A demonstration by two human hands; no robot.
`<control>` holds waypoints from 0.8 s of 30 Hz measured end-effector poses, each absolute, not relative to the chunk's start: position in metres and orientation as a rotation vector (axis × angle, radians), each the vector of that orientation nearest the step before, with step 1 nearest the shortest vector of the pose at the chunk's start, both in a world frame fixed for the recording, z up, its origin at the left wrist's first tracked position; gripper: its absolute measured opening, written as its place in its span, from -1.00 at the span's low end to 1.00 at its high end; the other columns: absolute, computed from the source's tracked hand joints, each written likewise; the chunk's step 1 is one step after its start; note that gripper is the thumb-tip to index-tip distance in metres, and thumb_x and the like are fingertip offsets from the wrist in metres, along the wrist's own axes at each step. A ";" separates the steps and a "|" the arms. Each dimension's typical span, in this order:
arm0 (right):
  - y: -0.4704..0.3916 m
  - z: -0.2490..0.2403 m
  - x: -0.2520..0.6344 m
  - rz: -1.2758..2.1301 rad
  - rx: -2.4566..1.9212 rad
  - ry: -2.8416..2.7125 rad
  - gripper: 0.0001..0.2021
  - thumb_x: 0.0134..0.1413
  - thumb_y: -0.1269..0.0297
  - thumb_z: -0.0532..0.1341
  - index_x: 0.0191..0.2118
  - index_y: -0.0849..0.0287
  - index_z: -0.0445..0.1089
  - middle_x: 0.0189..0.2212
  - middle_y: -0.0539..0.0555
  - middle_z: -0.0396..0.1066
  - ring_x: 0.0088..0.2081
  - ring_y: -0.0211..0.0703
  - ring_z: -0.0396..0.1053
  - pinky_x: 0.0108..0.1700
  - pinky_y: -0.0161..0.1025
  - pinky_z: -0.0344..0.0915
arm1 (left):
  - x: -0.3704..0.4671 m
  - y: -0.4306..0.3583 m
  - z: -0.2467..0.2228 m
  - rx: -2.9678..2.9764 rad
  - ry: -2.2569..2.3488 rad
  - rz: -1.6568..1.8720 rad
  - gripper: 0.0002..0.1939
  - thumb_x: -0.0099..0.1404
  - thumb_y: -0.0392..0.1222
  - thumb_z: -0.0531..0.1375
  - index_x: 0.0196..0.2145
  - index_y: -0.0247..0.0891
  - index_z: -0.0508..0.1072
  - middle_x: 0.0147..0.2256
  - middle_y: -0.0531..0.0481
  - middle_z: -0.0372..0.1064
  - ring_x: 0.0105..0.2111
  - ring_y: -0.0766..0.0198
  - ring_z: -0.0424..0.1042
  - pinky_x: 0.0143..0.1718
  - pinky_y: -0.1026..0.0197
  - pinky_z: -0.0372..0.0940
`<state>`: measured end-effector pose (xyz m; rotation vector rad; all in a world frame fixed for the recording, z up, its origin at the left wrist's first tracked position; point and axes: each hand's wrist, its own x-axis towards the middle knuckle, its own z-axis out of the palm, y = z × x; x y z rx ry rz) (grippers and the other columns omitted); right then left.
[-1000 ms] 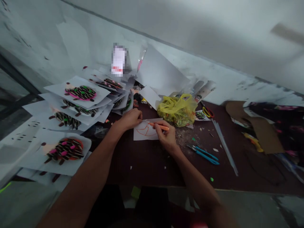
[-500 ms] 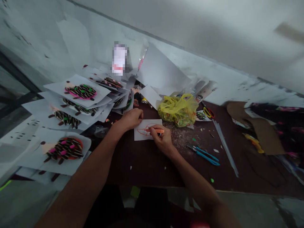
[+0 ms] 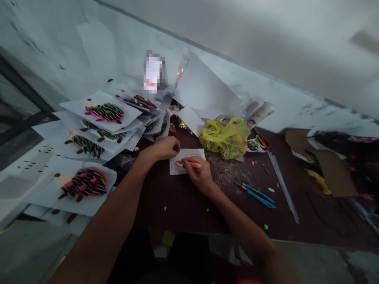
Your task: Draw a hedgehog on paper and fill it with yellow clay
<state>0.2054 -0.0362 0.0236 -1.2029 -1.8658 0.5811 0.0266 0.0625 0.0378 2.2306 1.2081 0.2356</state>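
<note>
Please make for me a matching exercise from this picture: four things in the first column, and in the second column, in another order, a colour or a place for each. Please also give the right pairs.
Column 1
1. pen
2. left hand
3. bag
4. snips

Column 2
A. yellow, with things inside
B. blue-handled, lying on the table
C. orange, held in the right hand
D. at the far left corner of the small paper

Right pairs: 1-C, 2-D, 3-A, 4-B
</note>
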 end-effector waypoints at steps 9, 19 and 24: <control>-0.034 0.024 0.203 0.531 -1.178 -1.920 -0.82 0.28 0.27 0.18 -0.29 0.11 0.53 -0.35 0.09 0.54 -0.27 -0.13 0.48 -0.17 -0.17 0.38 | 0.026 0.064 0.037 2.194 1.179 0.219 -0.71 0.07 -0.38 0.16 -0.25 -0.30 0.59 -0.27 -0.11 0.57 -0.27 0.18 0.47 -0.25 0.24 0.26; -0.035 0.024 0.206 0.534 -1.224 -1.920 -0.81 0.27 0.25 0.17 -0.30 0.11 0.53 -0.35 0.08 0.55 -0.27 -0.13 0.48 -0.17 -0.19 0.38 | 0.027 0.064 0.036 2.197 1.176 0.213 -0.72 0.09 -0.40 0.15 -0.25 -0.31 0.57 -0.29 -0.10 0.56 -0.29 0.21 0.47 -0.29 0.25 0.23; -0.035 0.023 0.205 0.532 -1.181 -1.925 -0.82 0.25 0.26 0.18 -0.30 0.11 0.53 -0.38 0.08 0.54 -0.30 -0.14 0.48 -0.19 -0.19 0.37 | 0.027 0.064 0.035 2.199 1.186 0.218 -0.73 0.09 -0.39 0.15 -0.27 -0.29 0.57 -0.29 -0.09 0.56 -0.29 0.22 0.47 -0.30 0.26 0.23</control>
